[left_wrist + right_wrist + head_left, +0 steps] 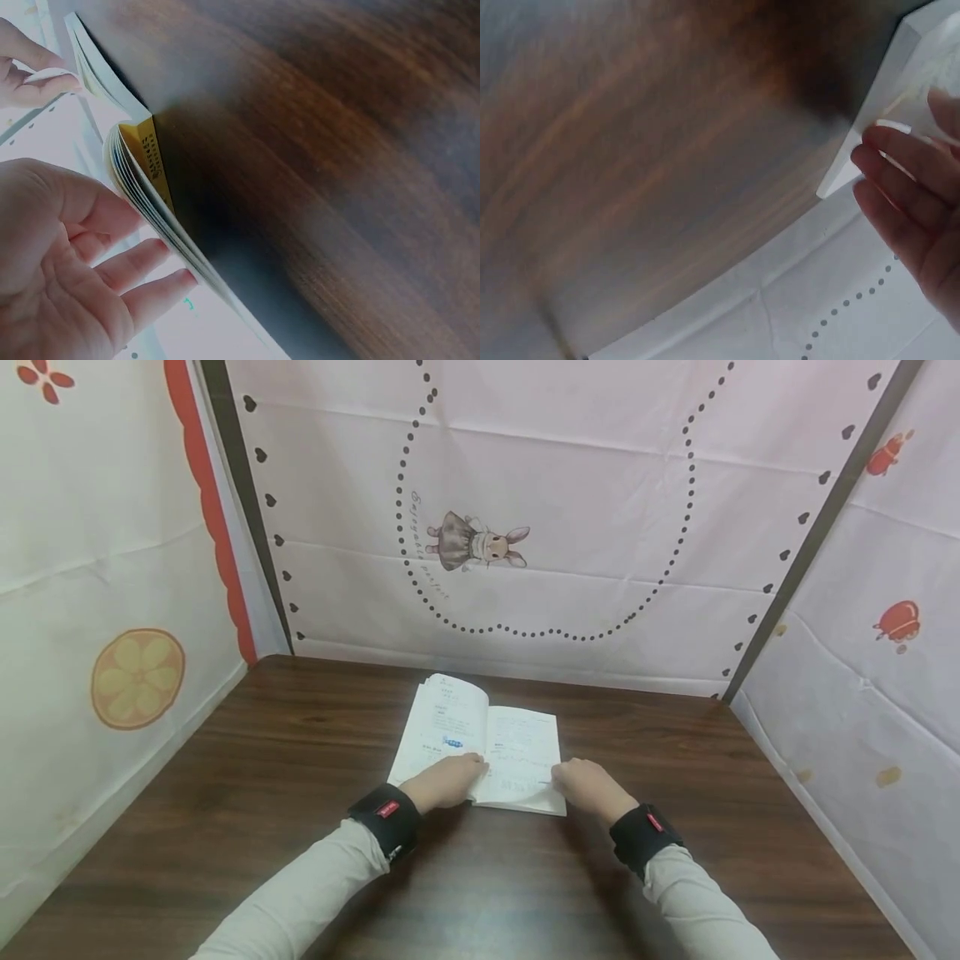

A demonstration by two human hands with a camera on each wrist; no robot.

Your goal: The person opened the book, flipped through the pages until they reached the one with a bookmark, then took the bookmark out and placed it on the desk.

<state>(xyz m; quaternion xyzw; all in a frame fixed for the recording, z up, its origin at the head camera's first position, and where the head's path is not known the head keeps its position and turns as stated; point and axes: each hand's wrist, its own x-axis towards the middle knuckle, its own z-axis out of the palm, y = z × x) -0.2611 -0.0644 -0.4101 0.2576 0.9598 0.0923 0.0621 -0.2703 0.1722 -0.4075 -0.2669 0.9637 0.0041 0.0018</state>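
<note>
An open book [517, 739] with printed white pages lies on the dark wooden table. My left hand [450, 778] rests on its left pages near the middle fold; in the left wrist view the fingers [142, 262] lie extended against the raised page stack. At the book's right edge, my right hand [592, 787] pinches a page between thumb and forefinger. The lifted page [894, 126] bends at that pinch in the right wrist view, while the other fingers stay spread. A yellow strip with dark lettering [150, 154] shows at the book's spine.
The brown table [480, 877] runs back to a white cloth wall [337, 610] printed with dots, hearts and a rabbit. Similar patterned cloth hangs on the left [60, 610] and right [840, 635] sides.
</note>
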